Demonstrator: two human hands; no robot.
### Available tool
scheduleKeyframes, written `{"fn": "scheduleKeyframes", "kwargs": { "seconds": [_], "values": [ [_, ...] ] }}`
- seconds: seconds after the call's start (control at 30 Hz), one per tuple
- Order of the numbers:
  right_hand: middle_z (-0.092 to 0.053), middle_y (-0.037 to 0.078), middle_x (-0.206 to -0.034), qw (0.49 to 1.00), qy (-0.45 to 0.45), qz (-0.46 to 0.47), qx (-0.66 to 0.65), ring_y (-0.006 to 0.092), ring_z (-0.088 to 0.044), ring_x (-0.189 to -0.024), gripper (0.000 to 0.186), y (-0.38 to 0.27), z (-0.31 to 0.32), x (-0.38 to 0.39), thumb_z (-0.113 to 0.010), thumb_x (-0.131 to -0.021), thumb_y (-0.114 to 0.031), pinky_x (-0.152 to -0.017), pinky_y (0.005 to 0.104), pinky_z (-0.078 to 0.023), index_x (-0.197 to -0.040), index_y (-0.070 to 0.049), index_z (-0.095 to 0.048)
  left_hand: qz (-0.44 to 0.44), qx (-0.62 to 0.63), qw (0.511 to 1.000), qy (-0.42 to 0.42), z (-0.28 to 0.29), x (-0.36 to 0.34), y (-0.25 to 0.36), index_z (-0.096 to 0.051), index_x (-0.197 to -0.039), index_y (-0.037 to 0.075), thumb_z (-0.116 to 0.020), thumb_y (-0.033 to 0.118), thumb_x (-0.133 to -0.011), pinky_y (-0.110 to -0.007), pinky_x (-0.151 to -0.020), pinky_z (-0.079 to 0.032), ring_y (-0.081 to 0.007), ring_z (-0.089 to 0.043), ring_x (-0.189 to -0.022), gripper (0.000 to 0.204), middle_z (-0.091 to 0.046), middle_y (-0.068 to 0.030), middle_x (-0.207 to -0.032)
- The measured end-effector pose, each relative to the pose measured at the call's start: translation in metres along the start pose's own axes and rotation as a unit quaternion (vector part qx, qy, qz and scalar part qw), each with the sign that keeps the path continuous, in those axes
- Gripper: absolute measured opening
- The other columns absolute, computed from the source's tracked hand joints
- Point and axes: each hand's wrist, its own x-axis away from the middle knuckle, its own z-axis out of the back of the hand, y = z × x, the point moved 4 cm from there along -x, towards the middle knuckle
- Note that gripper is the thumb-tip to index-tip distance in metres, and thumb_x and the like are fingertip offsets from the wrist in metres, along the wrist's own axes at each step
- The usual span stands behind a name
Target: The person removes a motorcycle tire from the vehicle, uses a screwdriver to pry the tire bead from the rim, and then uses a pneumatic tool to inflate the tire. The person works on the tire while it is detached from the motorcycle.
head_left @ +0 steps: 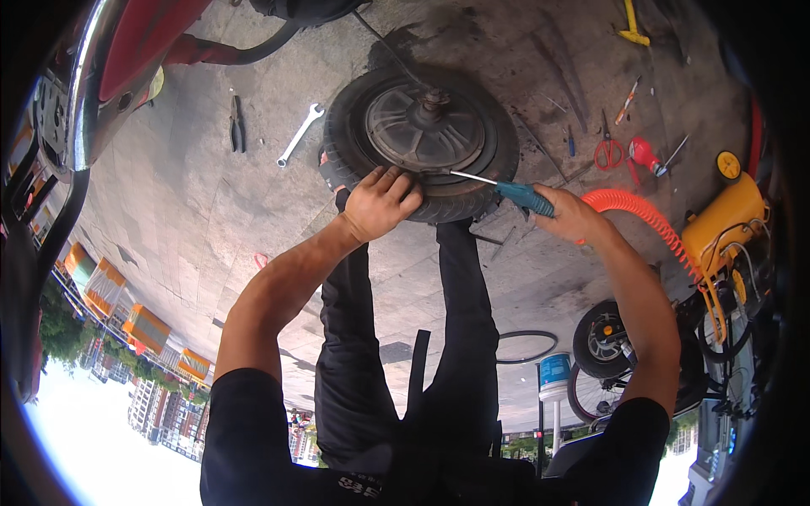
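A black tire (339, 126) on a grey hub-motor wheel (396, 126) lies on its side before me, axle upward. My left hand (381, 205) is closed over the tire's near sidewall, fingers curled at the rim edge; their tips are partly hidden. In my right hand (567, 217) is a teal air blow gun (525, 198) with a thin metal nozzle (473, 176). Its nozzle points left, the tip at the gap between tire and rim, just right of my left fingers. A dark cable rises from the axle (434, 103).
Pliers (237, 125) and a wrench (300, 135) lie left of the wheel. Red-handled scissors (608, 152), a screwdriver (627, 101) and a yellow hammer (633, 34) lie right. An orange coiled hose (650, 215) runs to a yellow tank (717, 215). A red vehicle (139, 42) stands far left.
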Motion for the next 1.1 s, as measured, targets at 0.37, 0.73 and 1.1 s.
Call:
{"fn": "scheduleKeyframes", "kwargs": {
  "seconds": [0.37,0.73,1.1],
  "values": [
    [-0.063,0.013,-0.086,1.000,-0.002,-0.004,-0.016,0.0224,-0.061,-0.079,0.043,-0.006,0.020,-0.002,-0.071,-0.086,-0.013,-0.075,0.0376,-0.051,-0.124,-0.001,-0.056,-0.003,0.023,1.000,-0.010,0.012,-0.024,-0.017,-0.060,-0.102,0.013,-0.061,0.022,-0.079,-0.044,-0.087,-0.057,-0.0294,-0.068,-0.101,0.025,-0.062,-0.0085,-0.098],
    [-0.061,0.008,-0.084,0.997,-0.030,-0.033,-0.067,0.0169,-0.059,-0.071,0.039,-0.013,0.034,-0.005,-0.070,-0.087,-0.010,-0.066,0.0350,-0.050,-0.123,-0.003,-0.057,0.000,0.018,1.000,0.001,0.016,-0.029,-0.022,-0.060,-0.102,0.013,-0.061,0.022,-0.078,-0.043,-0.086,-0.057,-0.0287,-0.069,-0.100,0.025,-0.062,-0.0081,-0.097],
    [-0.060,0.004,-0.080,0.998,-0.041,-0.047,-0.030,0.0135,-0.058,-0.065,0.040,-0.020,0.047,-0.003,-0.069,-0.089,-0.010,-0.060,0.0321,-0.050,-0.126,-0.007,-0.057,0.010,0.033,0.999,0.003,0.027,-0.040,-0.029,-0.061,-0.099,0.012,-0.061,0.022,-0.078,-0.043,-0.086,-0.057,-0.0282,-0.069,-0.100,0.023,-0.063,-0.0082,-0.097]
  ]
}}
